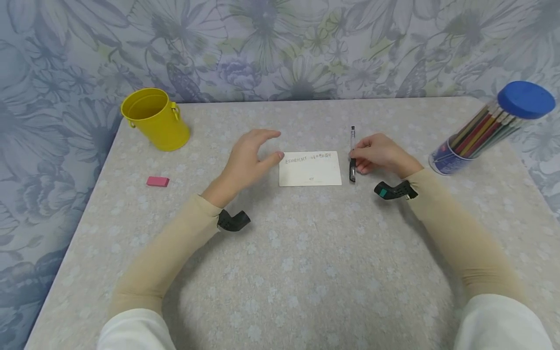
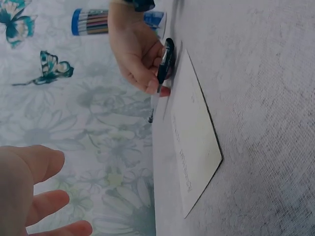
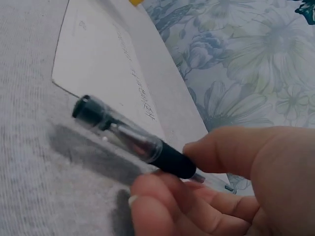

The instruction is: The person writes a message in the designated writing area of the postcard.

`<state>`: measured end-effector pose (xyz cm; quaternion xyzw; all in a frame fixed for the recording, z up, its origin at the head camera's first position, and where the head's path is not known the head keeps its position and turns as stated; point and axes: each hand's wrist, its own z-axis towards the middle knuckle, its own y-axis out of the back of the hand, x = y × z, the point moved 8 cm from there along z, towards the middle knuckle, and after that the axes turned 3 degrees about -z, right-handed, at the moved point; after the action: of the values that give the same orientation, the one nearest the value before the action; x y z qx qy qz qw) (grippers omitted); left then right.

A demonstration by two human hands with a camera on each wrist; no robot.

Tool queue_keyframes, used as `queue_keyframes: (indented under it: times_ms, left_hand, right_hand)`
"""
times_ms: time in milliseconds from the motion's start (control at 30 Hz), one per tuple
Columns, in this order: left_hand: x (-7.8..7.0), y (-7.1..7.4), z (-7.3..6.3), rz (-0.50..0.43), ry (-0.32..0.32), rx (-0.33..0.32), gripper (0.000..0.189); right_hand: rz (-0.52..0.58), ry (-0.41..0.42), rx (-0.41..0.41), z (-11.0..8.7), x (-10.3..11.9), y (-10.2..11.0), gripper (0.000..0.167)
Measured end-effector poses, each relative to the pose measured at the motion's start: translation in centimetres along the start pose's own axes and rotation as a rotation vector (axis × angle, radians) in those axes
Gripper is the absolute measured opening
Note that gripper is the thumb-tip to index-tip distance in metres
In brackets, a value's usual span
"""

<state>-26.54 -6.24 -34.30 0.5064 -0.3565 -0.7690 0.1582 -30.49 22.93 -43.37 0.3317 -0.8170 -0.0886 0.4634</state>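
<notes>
A capped pen (image 1: 352, 167) with a clear barrel and black grip is pinched between the thumb and fingers of my right hand (image 1: 376, 153). In the right wrist view the pen (image 3: 130, 140) casts a shadow on the tabletop below it. Just left of the pen lies a cream card (image 1: 309, 170) with handwritten lines along its top edge. My left hand (image 1: 248, 158) hovers at the card's left edge, thumb and fingers spread, holding nothing. The left wrist view shows its fingers (image 2: 47, 206) relaxed and apart.
A yellow bucket (image 1: 164, 129) stands at the table's back left, with a pink eraser (image 1: 157, 181) in front of it. At the right, a clear tub of pencils (image 1: 481, 129) with a blue lid (image 1: 526, 99) stands near my right forearm. Floral wallpaper (image 1: 280, 53) rises behind the table.
</notes>
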Motion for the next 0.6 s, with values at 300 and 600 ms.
queue_keyframes:
  times_ms: [300,600]
  left_hand:
    - [-0.71,-0.35,-0.41,-0.015,-0.037,0.019,0.043]
    - [-0.64,-0.75,-0.48,-0.005,-0.032,0.048,0.041]
  right_hand:
    - [-0.138,-0.015,-0.003,-0.10,0.66,-0.24,0.033]
    - [-0.220,-0.026,-0.019,0.04,0.49,0.08,0.032]
